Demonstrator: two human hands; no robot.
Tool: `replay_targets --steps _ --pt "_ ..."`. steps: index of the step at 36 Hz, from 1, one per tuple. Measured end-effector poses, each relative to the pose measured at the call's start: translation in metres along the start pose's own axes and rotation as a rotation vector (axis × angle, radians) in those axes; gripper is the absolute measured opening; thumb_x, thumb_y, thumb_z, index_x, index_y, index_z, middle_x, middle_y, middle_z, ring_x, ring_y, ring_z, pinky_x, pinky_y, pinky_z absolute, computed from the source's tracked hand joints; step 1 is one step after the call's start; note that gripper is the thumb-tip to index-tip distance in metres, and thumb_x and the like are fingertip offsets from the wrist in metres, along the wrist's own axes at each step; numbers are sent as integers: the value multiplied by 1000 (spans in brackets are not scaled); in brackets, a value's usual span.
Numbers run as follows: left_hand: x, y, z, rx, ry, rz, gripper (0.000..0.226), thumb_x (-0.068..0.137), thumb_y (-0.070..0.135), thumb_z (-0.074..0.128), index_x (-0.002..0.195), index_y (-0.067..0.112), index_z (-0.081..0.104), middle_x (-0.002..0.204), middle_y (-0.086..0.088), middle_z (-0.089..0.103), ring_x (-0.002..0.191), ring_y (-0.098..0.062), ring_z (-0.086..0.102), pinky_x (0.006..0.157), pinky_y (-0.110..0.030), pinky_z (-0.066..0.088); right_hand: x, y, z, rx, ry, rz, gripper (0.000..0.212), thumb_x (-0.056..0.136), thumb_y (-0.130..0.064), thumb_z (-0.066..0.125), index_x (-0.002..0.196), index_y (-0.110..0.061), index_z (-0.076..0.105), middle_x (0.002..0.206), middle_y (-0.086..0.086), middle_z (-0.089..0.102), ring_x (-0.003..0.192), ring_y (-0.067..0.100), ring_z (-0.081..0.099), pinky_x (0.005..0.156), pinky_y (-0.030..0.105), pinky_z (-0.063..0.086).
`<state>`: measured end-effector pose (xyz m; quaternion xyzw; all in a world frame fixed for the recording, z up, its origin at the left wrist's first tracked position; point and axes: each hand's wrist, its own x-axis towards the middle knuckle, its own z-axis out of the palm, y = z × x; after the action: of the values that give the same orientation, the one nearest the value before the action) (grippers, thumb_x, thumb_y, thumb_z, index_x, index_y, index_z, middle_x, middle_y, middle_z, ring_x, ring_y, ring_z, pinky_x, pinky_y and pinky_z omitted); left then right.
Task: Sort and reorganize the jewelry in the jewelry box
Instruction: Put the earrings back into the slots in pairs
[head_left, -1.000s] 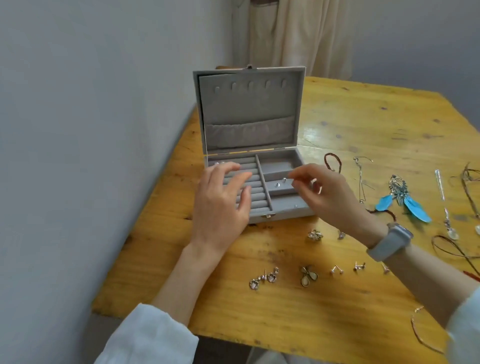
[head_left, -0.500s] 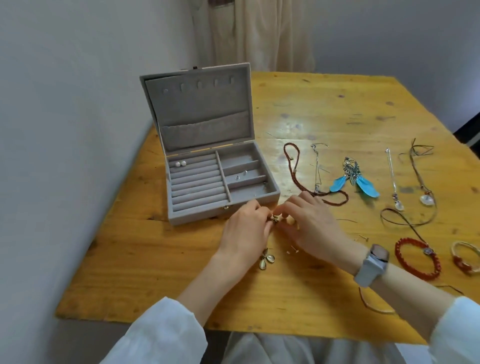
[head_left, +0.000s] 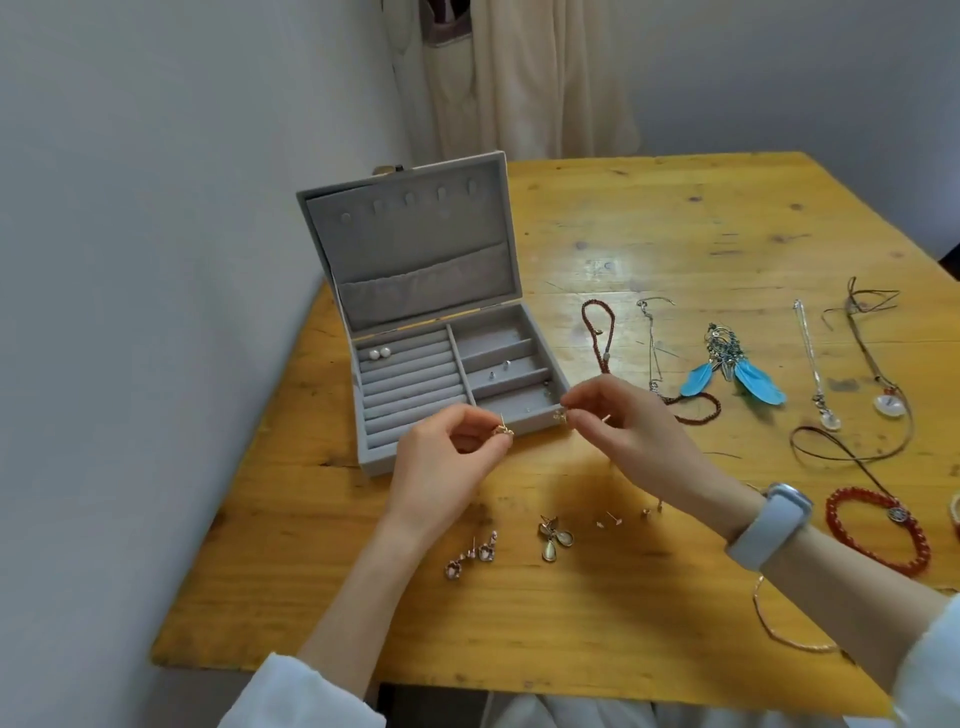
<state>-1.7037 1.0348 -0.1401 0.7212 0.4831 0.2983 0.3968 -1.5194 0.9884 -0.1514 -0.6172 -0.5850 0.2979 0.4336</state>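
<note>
A: Earrings first, then? Each hand has one?

B: Yes. The left hand (head_left: 441, 457) pinches a small gold stud (head_left: 504, 429) in a fingertip grip, and the right hand (head_left: 631, 426) pinches its twin (head_left: 560, 414), both just at the front wall of the open jewelry box (head_left: 410, 447), about six o'clock from its compartments.

A: How will they handle?

B: Feather-light, stiff, tiny, I'd judge. Easy to drop or lose on the table (head_left: 675, 218). Best held by the decorative head, leaving the thin post free.

A: And those pearls (head_left: 380, 353)?

B: Already in the ring rolls, at ten o'clock.
</note>
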Motion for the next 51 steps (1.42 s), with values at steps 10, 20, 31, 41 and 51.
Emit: replay_targets --steps 10,20,31,41,51 --pt "31 -7 -35 -54 70 -40 5 77 14 73 81 13 69 77 -2 69 63 1 61 57 -11 48 46 -15 30 16 58 -40 22 93 -11 46 109 -12 62 84 -10 56 70 -2 51 62 8 41" --pt "88 -15 -45 114 190 -41 8 86 30 63 86 22 66 76 8 63 74 -6 57 65 -18 45 88 -7 55 -68 119 -61 20 94 -10 45 110 -8 57 101 5 56 91 12 51 79 17 40" --pt "109 -33 -12 378 492 -159 25 90 33 57 97 12 69 87 -4 69 72 -13 55 55 -22 38 89 3 59 -39 153 -86 19 92 -10 47 107 -11 58 92 -5 53 79 0 49 68 4 39" --pt "106 -29 -16 534 433 -204 24 93 29 51 92 10 65 73 2 59 63 -11 48 44 -20 29 88 4 60 -48 156 -102 20 92 -10 47 109 -9 59 94 -2 54 83 7 52 69 7 40" --pt "95 -29 -15 588 388 -58 28 94 23 50 118 11 60 113 -7 61 98 -18 55 71 -20 37 87 5 60 -93 158 -137 20 91 -8 48 108 -8 60 92 -3 52 81 8 51 70 4 39"
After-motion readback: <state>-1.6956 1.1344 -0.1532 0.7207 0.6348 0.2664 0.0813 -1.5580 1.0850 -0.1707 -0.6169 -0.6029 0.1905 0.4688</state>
